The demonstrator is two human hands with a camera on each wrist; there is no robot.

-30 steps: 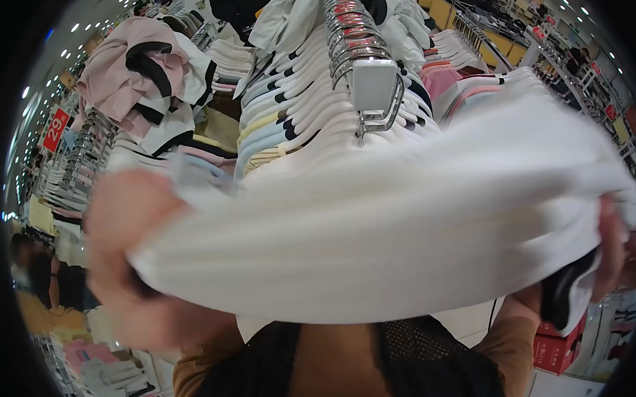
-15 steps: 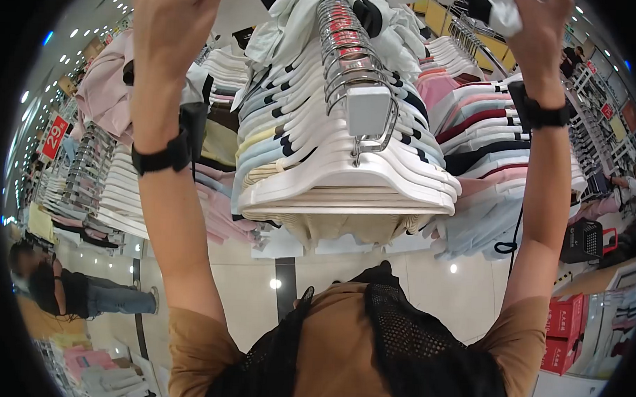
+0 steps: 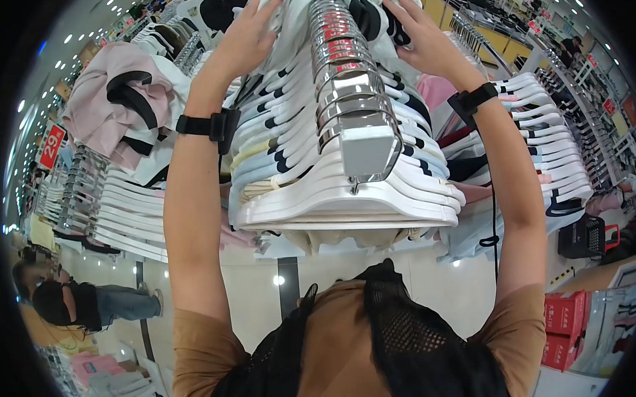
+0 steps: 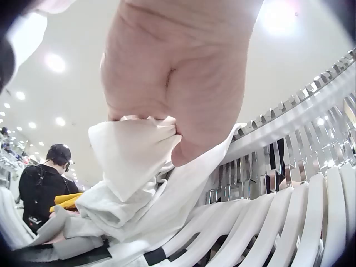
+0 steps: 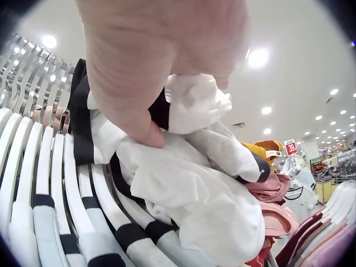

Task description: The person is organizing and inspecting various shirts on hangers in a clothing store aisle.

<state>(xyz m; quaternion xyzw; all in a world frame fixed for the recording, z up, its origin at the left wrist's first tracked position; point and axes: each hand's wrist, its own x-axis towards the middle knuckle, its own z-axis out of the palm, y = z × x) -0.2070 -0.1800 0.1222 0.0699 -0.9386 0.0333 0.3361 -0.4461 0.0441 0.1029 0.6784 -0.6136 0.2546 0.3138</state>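
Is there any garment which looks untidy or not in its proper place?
Yes. At the head view's left, a pink garment lies crumpled; at the left hand and right hand, white garments lie bunched over the white hangers. Both look odd because nearby clothes hang in neat rows.

A clothing shop: garments (image 5: pixel 51 233) hang in dense rows on white hangers (image 3: pixel 311 204), with a red 29 price sign (image 3: pixel 51 146), a red 39 price sign (image 5: pixel 291 148) and a black shopping basket (image 3: pixel 580 237).
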